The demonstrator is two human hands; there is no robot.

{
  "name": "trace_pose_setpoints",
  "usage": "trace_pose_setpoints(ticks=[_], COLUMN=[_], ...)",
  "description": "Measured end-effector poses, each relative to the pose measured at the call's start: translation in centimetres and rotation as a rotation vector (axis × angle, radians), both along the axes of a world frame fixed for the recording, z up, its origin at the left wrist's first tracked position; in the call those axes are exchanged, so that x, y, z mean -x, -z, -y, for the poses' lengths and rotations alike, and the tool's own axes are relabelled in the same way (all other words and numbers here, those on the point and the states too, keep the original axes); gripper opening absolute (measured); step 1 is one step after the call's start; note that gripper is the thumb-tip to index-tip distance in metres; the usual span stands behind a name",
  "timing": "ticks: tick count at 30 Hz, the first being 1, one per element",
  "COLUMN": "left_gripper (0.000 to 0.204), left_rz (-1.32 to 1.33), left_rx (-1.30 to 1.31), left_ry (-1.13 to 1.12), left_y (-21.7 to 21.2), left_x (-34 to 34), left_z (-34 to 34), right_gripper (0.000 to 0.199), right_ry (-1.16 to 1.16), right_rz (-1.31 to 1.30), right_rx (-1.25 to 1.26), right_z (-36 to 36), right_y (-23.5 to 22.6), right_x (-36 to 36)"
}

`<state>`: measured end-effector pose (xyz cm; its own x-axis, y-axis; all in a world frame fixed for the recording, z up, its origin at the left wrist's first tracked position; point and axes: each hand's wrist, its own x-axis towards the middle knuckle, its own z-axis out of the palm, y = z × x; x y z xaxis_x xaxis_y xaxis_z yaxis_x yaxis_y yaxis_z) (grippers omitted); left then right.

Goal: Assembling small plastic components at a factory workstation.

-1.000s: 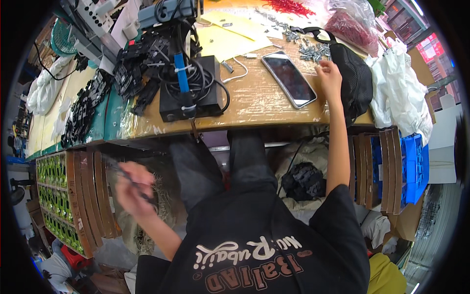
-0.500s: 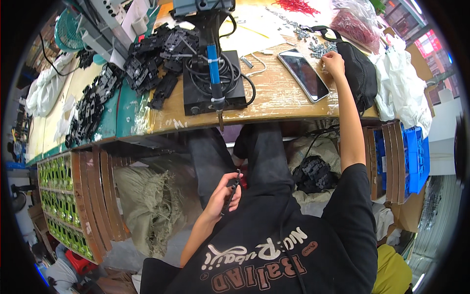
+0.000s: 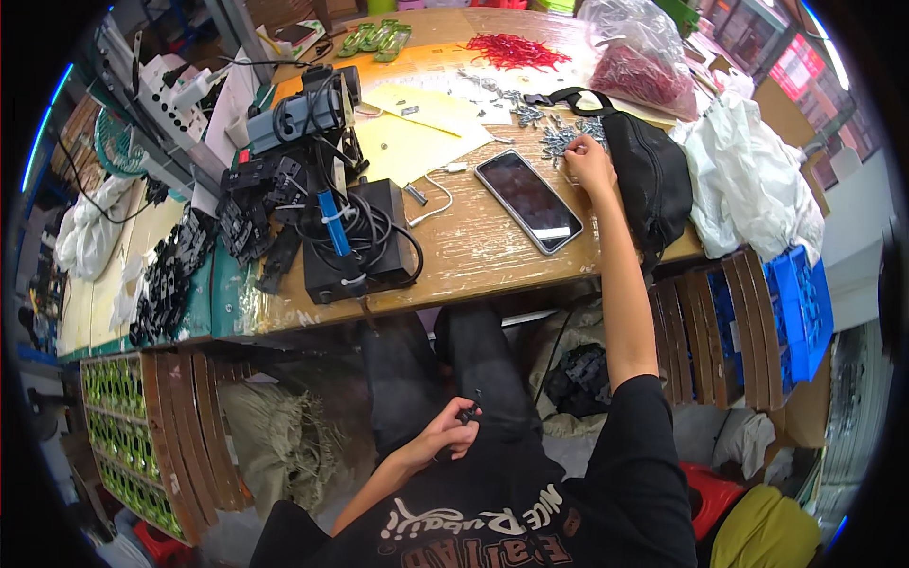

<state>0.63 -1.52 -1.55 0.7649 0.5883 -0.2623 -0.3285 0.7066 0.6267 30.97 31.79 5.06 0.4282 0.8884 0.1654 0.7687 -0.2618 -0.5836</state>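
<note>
My left hand [image 3: 445, 434] is in front of my lap, fingers closed around a small black plastic part [image 3: 470, 411] that juts past the fingertips. My right arm stretches across the bench. At its end my right hand [image 3: 591, 167] has its fingers drawn together at the near edge of a scattered pile of small silvery screw-like pieces [image 3: 559, 137]. Whatever is between those fingertips is hidden. A smartphone [image 3: 528, 201] lies left of the right hand, and a black zip pouch [image 3: 650, 163] lies to its right.
A blue-handled tool [image 3: 333, 223] hangs point down by a black box [image 3: 383, 267] with coiled cable. Black plastic parts [image 3: 172, 275] heap up at left. Red strands [image 3: 516, 51], a bag of red pieces [image 3: 636, 66] and white plastic bags [image 3: 748, 166] lie further off. Trays [image 3: 118, 431] stack below.
The view has tilted up, showing more of the bench's far side. My right hand stays by the metal pieces. The black part in my left hand has turned and shows less.
</note>
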Motion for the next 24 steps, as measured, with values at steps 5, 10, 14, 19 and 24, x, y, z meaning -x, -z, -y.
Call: trace_pose_setpoints(ticks=[5,10,14,19,24], left_gripper=[0.026,0.027,0.032,0.051,0.054], left_rz=[0.041,0.050,0.064,-0.043,-0.104], left_rx=[0.082,0.104,0.105,0.079,0.139], left_ry=[-0.187,-0.258,-0.332,-0.369,-0.418], left_y=[0.4,0.2,-0.1,0.2,0.0], left_x=[-2.8,-4.6,-5.2,-3.3,-0.8], left_z=[0.6,2.2,4.5,6.1,6.8], right_gripper=[0.018,0.020,0.022,0.031,0.027], right_ry=[0.012,-0.065,-0.111,-0.261,-0.514], right_rz=[-0.026,-0.097,-0.083,-0.215,-0.264], right_rx=[0.032,0.005,-0.007,-0.078,-0.115], right_z=[-0.1,-0.2,0.0,-0.9,0.4], right_y=[0.0,0.4,0.1,2.4,1.8], right_x=[-0.7,-0.9,-1.0,-4.1,-2.8])
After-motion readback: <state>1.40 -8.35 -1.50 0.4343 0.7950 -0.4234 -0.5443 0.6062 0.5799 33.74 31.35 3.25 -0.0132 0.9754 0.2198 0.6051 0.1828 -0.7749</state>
